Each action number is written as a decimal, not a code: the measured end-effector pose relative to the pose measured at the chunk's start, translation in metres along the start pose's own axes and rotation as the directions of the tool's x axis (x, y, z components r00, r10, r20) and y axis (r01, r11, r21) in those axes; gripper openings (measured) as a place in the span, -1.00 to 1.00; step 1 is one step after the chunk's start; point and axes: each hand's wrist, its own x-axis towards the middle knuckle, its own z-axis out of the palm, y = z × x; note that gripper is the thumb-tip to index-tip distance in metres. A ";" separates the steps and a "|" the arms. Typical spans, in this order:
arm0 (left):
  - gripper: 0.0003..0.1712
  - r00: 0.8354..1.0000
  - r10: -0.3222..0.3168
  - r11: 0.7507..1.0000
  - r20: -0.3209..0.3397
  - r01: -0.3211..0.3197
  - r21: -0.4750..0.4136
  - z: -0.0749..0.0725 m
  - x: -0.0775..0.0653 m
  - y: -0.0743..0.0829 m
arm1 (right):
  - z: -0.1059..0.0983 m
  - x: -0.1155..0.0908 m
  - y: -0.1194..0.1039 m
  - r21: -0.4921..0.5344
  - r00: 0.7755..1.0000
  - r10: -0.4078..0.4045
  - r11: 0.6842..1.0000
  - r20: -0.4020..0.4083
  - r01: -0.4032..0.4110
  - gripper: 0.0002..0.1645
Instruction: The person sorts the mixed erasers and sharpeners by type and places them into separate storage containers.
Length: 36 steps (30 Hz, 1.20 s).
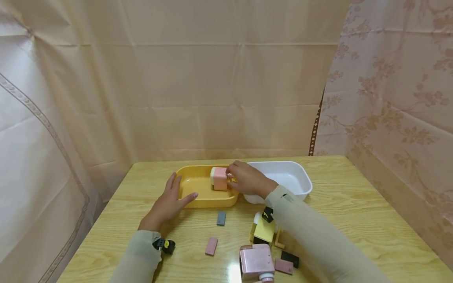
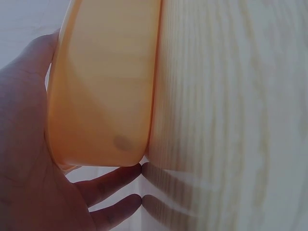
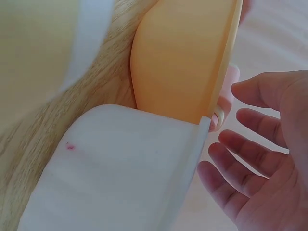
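Note:
In the head view a pink and cream pencil sharpener [image 1: 220, 179] lies in the right half of a yellow tray [image 1: 209, 203]. My right hand [image 1: 249, 179] is at the sharpener's right end. In the right wrist view its fingers are spread apart beside the tray rim, with nothing gripped between them; the sharpener [image 3: 231, 79] shows partly behind the rim. My left hand [image 1: 171, 202] rests at the tray's left end, its thumb over the front rim. In the left wrist view two fingertips [image 2: 134, 202] reach the tabletop beside the tray wall [image 2: 106, 96].
A white tray [image 1: 302, 179] adjoins the yellow one on the right. Nearer lie a yellow crank sharpener [image 1: 265, 230], a larger pink sharpener [image 1: 256, 261], a grey eraser-like block [image 1: 221, 218], pink blocks [image 1: 211, 246] and a black block [image 1: 290, 259]. Curtains hang behind the table.

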 end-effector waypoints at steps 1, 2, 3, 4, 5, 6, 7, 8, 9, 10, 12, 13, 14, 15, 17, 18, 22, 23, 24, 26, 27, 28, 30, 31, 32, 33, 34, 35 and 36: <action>0.36 1.000 -0.001 1.000 0.001 0.001 -0.001 0.000 0.000 0.000 | -0.001 -0.001 0.000 0.001 1.000 0.001 1.000 0.000 -0.001 -0.60; 0.36 1.000 -0.001 1.000 0.002 0.001 -0.001 0.000 0.000 0.000 | -0.001 -0.002 -0.001 0.004 1.000 0.001 1.000 0.001 -0.001 -0.60; 0.36 1.000 -0.001 1.000 0.002 0.001 -0.001 0.000 0.000 0.000 | -0.002 -0.003 -0.001 0.005 1.000 0.001 1.000 0.002 -0.001 -0.60; 0.36 1.000 0.000 1.000 0.003 0.000 0.001 0.000 0.000 0.000 | -0.003 -0.005 -0.002 0.006 1.000 -0.001 1.000 0.004 0.000 -0.59; 0.36 1.000 -0.002 1.000 0.004 0.002 0.002 0.000 0.000 0.000 | -0.003 -0.006 -0.002 0.005 1.000 -0.004 1.000 0.006 0.004 -0.59; 0.36 1.000 -0.005 1.000 0.004 0.005 0.003 0.000 0.000 0.000 | -0.004 -0.007 -0.002 -0.001 1.000 -0.009 1.000 0.008 0.009 -0.59; 0.37 1.000 -0.008 1.000 0.005 0.008 0.003 0.000 0.001 0.000 | -0.004 -0.008 -0.002 -0.004 1.000 -0.012 1.000 0.007 0.012 -0.59; 0.37 1.000 -0.008 1.000 0.005 0.008 0.004 0.000 0.001 0.000 | -0.005 -0.010 -0.002 -0.009 1.000 -0.018 1.000 0.008 0.018 -0.59; 0.37 1.000 -0.010 1.000 0.006 0.010 0.005 0.000 0.001 0.000 | -0.006 -0.011 -0.002 -0.018 1.000 -0.024 1.000 0.006 0.024 -0.59; 0.38 1.000 -0.008 1.000 0.007 0.008 0.006 0.000 0.001 0.000 | -0.006 -0.013 -0.002 -0.024 1.000 -0.031 0.999 0.004 0.031 -0.60; 0.38 1.000 -0.014 1.000 0.007 0.014 0.000 0.000 0.002 -0.001 | -0.008 -0.017 -0.002 -0.039 0.999 -0.045 0.998 -0.001 0.045 -0.60; 0.38 1.000 -0.013 1.000 0.006 0.013 0.000 0.000 0.002 -0.001 | -0.009 -0.019 -0.002 -0.040 0.999 -0.053 0.998 -0.004 0.052 -0.60; 0.38 1.000 -0.012 1.000 0.006 0.012 -0.001 0.000 0.002 -0.001 | -0.010 -0.021 -0.002 -0.042 0.998 -0.060 0.997 -0.005 0.059 -0.60; 0.38 1.000 -0.012 1.000 0.006 0.012 -0.001 0.000 0.002 -0.002 | -0.011 -0.023 -0.002 -0.043 0.998 -0.065 0.997 -0.008 0.064 -0.60; 0.38 1.000 -0.011 1.000 0.005 0.011 -0.001 0.001 0.002 -0.002 | -0.012 -0.028 -0.003 -0.046 0.998 -0.059 0.997 -0.005 0.059 -0.60; 0.38 1.000 -0.011 1.000 0.004 0.011 -0.002 0.001 0.002 -0.003 | -0.013 -0.030 -0.004 -0.048 0.998 -0.056 0.997 -0.003 0.055 -0.59; 0.38 1.000 -0.006 1.000 -0.002 0.006 0.002 0.002 0.003 -0.004 | -0.015 -0.038 -0.004 -0.068 0.999 -0.046 0.997 0.003 0.046 -0.60; 0.38 1.000 -0.007 1.000 -0.003 0.007 0.002 0.002 0.003 -0.004 | -0.016 -0.040 -0.004 -0.069 0.999 -0.052 0.996 0.001 0.052 -0.60; 0.38 1.000 -0.007 1.000 -0.004 0.007 0.001 0.002 0.003 -0.004 | -0.016 -0.042 -0.004 -0.069 0.998 -0.063 0.996 -0.005 0.063 -0.60; 0.38 1.000 -0.007 1.000 -0.004 0.007 -0.002 0.003 0.003 -0.004 | -0.016 -0.045 -0.003 -0.058 0.997 -0.075 0.996 -0.010 0.074 -0.60; 0.39 1.000 -0.008 1.000 -0.003 0.008 -0.004 0.003 0.003 -0.004 | -0.016 -0.047 -0.003 -0.053 0.997 -0.082 0.995 -0.014 0.081 -0.60; 0.39 1.000 -0.008 1.000 -0.002 0.008 -0.007 0.003 0.003 -0.004 | -0.016 -0.049 -0.002 -0.043 0.997 -0.080 0.996 -0.012 0.079 -0.60; 0.39 1.000 -0.007 1.000 -0.002 0.007 -0.012 0.003 0.003 -0.004 | -0.015 -0.052 -0.001 -0.023 0.997 -0.072 0.997 -0.005 0.072 -0.60; 0.39 1.000 -0.006 1.000 -0.004 0.006 -0.012 0.003 0.003 -0.004 | -0.015 -0.053 -0.001 -0.014 0.998 -0.064 0.998 0.002 0.064 -0.61; 0.39 1.000 -0.005 1.000 -0.006 0.004 -0.012 0.004 0.003 -0.005 | -0.014 -0.055 0.000 -0.003 0.998 -0.055 0.999 0.007 0.055 -0.61; 0.39 1.000 -0.003 1.000 -0.008 0.003 -0.010 0.004 0.003 -0.005 | -0.014 -0.056 0.000 0.011 0.999 -0.044 0.999 0.011 0.044 -0.61; 0.39 1.000 -0.001 1.000 -0.010 0.001 -0.009 0.004 0.004 -0.006 | -0.014 -0.058 0.000 0.026 0.999 -0.031 0.999 0.019 0.030 -0.60; 0.39 1.000 -0.001 1.000 -0.011 0.001 -0.009 0.004 0.004 -0.006 | -0.015 -0.059 0.001 0.038 1.000 -0.019 0.999 0.022 0.018 -0.60; 0.38 1.000 0.001 1.000 -0.013 -0.002 -0.008 0.004 0.004 -0.006 | -0.015 -0.061 0.001 0.050 1.000 -0.007 0.999 0.024 0.005 -0.59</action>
